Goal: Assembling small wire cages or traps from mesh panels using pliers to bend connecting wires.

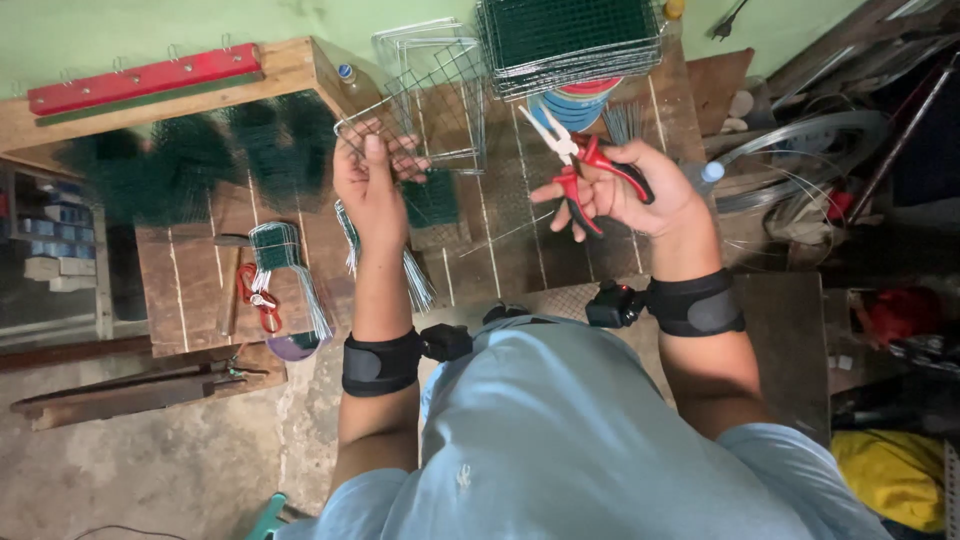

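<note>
My left hand (368, 185) grips the near corner of a box-shaped wire mesh frame (430, 105) and holds it up over the wooden workbench (200, 270). My right hand (625, 190) holds red-handled pliers (580, 165) with the jaws pointing up and left, a little to the right of the frame. Both wrists carry black straps with small devices. A bundle of short wire pieces (410, 270) lies under the left forearm.
A stack of green mesh panels (570, 40) sits at the back. Rolled green mesh (180, 165), a second wire bundle (285, 265) and another red-handled tool (258, 295) lie at the left. Coiled wire (800, 150) and clutter fill the right side.
</note>
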